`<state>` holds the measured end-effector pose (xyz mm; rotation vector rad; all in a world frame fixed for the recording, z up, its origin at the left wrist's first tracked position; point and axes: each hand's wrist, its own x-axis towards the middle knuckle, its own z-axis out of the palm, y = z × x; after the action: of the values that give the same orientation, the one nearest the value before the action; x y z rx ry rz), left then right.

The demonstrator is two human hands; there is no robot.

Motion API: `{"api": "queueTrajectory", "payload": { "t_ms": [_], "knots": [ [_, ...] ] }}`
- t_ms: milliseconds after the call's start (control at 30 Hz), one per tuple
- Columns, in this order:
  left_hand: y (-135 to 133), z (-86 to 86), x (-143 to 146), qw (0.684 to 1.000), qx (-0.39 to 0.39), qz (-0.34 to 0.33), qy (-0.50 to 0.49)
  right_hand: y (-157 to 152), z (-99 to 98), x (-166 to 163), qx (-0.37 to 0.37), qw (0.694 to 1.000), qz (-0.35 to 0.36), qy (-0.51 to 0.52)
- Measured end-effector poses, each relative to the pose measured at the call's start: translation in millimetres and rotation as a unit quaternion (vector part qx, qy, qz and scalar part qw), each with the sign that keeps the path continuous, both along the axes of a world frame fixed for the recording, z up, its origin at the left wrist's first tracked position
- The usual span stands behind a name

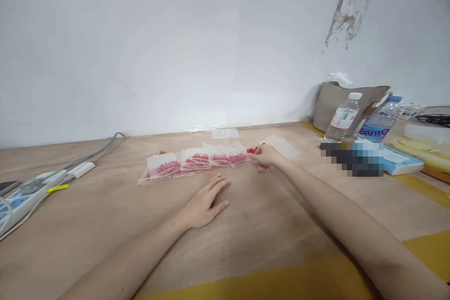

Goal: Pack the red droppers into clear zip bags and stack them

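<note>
A row of several small clear zip bags (197, 161) filled with red pieces lies across the middle of the wooden table (267, 225). My right hand (266, 156) reaches to the right end of that row, fingers pinched on a few loose red pieces (251, 150). Just beyond it lie empty clear bags (284, 147), and another empty bag (224, 133) sits near the wall. My left hand (206, 202) rests flat on the table in front of the row, fingers stretched out, holding nothing.
A white power strip with cables (33, 192) lies at the left edge. At the right stand two water bottles (342, 119), a grey bag (333, 103), a blue-and-white packet (401, 161) and yellow items (427, 150). Yellow tape (281, 286) marks the table's near edge.
</note>
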<state>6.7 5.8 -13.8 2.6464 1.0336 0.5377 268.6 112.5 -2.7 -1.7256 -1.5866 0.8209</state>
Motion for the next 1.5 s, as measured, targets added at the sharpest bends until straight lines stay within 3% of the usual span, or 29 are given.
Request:
{"api": "queueTrajectory", "payload": {
  "t_ms": [100,300,433,600,733,833,900,933,1000,1067,1133,1200,1267,1333,1400,1467,1500],
  "knots": [
    [0,-0.3,0,1.0,0.0,0.002,0.006,8,6.7,43,0.098,0.955,-0.13,-0.249],
    [0,-0.1,-1,1.0,-0.001,0.005,0.021,17,-12.6,79,0.033,0.945,-0.125,-0.301],
    [1,-0.4,-1,1.0,0.0,0.002,0.026,16,-20.7,77,0.027,0.941,-0.136,-0.309],
    [1,-0.9,-1,1.0,0.003,-0.001,0.027,9,-15.2,66,0.021,0.926,-0.151,-0.345],
    [1,-1.1,-1,1.0,0.002,-0.005,0.02,-7,3.2,55,0.107,0.894,-0.114,-0.42],
    [1,-1.0,0,1.0,-0.003,-0.006,0.017,-19,20.4,52,0.202,0.834,-0.045,-0.511],
    [1,-0.9,0,1.0,-0.007,-0.005,0.017,-24,30.2,54,0.25,0.806,-0.04,-0.535],
    [1,-1.0,0,1.0,-0.009,-0.005,0.015,-26,34.0,55,0.267,0.812,-0.06,-0.516],
    [1,-1.4,-1,1.0,-0.013,-0.005,0.001,-28,38.7,53,0.289,0.855,-0.118,-0.415],
    [2,-2.4,-1,0.999,-0.023,0.0,-0.037,-33,37.7,43,0.294,0.919,-0.135,-0.227],
    [5,-4.1,0,0.992,-0.058,0.013,-0.115,-42,29.1,22,0.261,0.962,-0.079,0.019],
    [7,-5.8,2,0.963,-0.134,0.028,-0.234,-57,13.4,-7,0.179,0.95,0.014,0.256],
    [10,-6.4,6,0.905,-0.232,0.036,-0.356,-75,-5.2,-38,0.097,0.912,0.042,0.397],
    [12,-4.7,8,0.846,-0.316,0.037,-0.429,-90,-19.7,-60,0.029,0.898,0.083,0.431],
    [14,-0.4,7,0.818,-0.365,0.043,-0.443,-96,-24.7,-64,0.0,0.928,0.152,0.34],
    [16,5.1,2,0.826,-0.384,0.059,-0.409,-89,-19.9,-50,0.063,0.965,0.184,0.173],
    [18,7.8,-1,0.84,-0.388,0.066,-0.375,-81,-15.3,-37,0.142,0.974,0.155,0.081]
  ]
}}
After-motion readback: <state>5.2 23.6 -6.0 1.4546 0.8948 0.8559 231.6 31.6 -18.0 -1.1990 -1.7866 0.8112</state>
